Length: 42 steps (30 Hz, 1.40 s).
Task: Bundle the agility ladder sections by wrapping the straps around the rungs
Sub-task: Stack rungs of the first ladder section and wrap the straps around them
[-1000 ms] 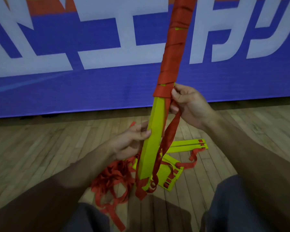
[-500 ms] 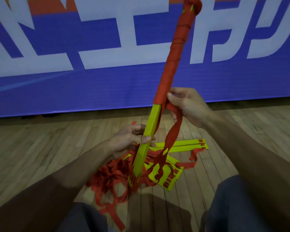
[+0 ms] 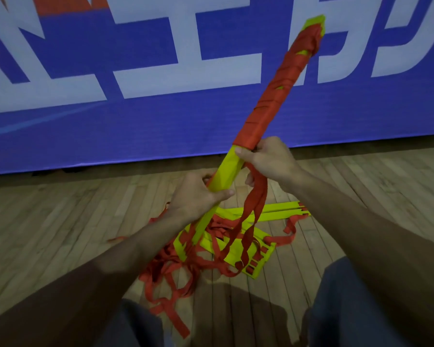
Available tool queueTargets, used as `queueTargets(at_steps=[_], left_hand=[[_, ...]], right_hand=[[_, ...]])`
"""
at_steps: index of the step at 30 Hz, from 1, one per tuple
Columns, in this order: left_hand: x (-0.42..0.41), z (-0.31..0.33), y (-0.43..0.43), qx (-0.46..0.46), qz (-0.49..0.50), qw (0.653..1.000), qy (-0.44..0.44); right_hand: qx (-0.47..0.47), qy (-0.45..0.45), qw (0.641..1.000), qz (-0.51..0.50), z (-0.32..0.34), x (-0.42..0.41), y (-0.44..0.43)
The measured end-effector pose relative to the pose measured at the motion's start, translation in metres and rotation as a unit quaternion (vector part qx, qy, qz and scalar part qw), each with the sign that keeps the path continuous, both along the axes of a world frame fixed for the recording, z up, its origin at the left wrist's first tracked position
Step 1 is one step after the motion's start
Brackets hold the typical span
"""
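Head view: the left hand (image 3: 196,194) grips the bare yellow lower part of the stacked rungs (image 3: 228,169). The stack is held aslant above the wooden floor (image 3: 60,221), its top end leaning away to the right. The right hand (image 3: 268,161) pinches the red strap (image 3: 256,196) against the stack just below the last wrapped turn; the upper length is already bound in red. To lay this turn well, I judge the strap wants pulling taut and flat, overlapping the turn above, while the left hand stops the stack twisting. Slack hangs down into a tangled strap pile (image 3: 176,271) beside loose rungs (image 3: 261,214) on the floor, so it may snag. The blue banner (image 3: 135,121) stands beyond the tip; open floor lies to either side.
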<state>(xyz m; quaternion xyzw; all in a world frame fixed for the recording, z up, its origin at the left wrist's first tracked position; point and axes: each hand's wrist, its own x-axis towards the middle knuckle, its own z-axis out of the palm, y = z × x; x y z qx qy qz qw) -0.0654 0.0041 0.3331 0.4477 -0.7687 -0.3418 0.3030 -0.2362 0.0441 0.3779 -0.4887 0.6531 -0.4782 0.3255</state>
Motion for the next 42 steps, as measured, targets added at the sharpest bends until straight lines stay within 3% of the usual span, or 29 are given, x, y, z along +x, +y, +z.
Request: queueTargets(at_steps=[3, 8, 12, 15, 20, 22, 24, 27, 31, 34, 39, 42], left_hand=[[-0.004, 0.004, 0.001, -0.055, 0.006, 0.998, -0.020], [-0.003, 0.012, 0.009, 0.127, -0.119, 0.979, 0.109], [0.002, 0.009, 0.008, 0.321, -0.171, 0.906, 0.216], [0.005, 0.015, 0.009, 0.384, -0.213, 0.861, 0.256], [0.003, 0.019, 0.021, 0.483, -0.332, 0.747, 0.313], [0.005, 0.021, 0.023, 0.491, -0.379, 0.717, 0.319], [0.006, 0.024, 0.023, 0.475, -0.386, 0.726, 0.314], [0.008, 0.026, 0.021, 0.435, -0.349, 0.777, 0.292], [0.013, 0.027, 0.018, 0.380, -0.287, 0.842, 0.252], [0.014, 0.026, 0.016, 0.353, -0.249, 0.872, 0.232], [0.013, 0.023, 0.011, 0.320, -0.192, 0.903, 0.215], [0.015, 0.015, 0.006, 0.244, -0.147, 0.947, 0.147]], right_hand=[[-0.016, -0.051, 0.998, -0.029, 0.003, -0.009, -0.005], [-0.042, -0.061, 0.997, -0.029, 0.008, -0.026, -0.001], [-0.061, -0.093, 0.994, 0.012, 0.009, -0.034, 0.003], [-0.065, -0.160, 0.983, 0.069, 0.009, -0.039, 0.006], [-0.092, -0.243, 0.946, 0.195, 0.012, -0.035, 0.010], [-0.099, -0.256, 0.935, 0.225, 0.014, -0.031, 0.011], [-0.105, -0.262, 0.926, 0.250, 0.015, -0.028, 0.011], [-0.104, -0.242, 0.927, 0.269, 0.015, -0.026, 0.011], [-0.064, -0.119, 0.975, 0.176, 0.014, -0.025, 0.007], [-0.044, -0.047, 0.993, 0.102, 0.014, -0.024, 0.008], [0.021, -0.052, 0.993, 0.102, 0.024, -0.015, 0.011], [0.061, -0.046, 0.990, 0.121, 0.027, -0.013, 0.014]])
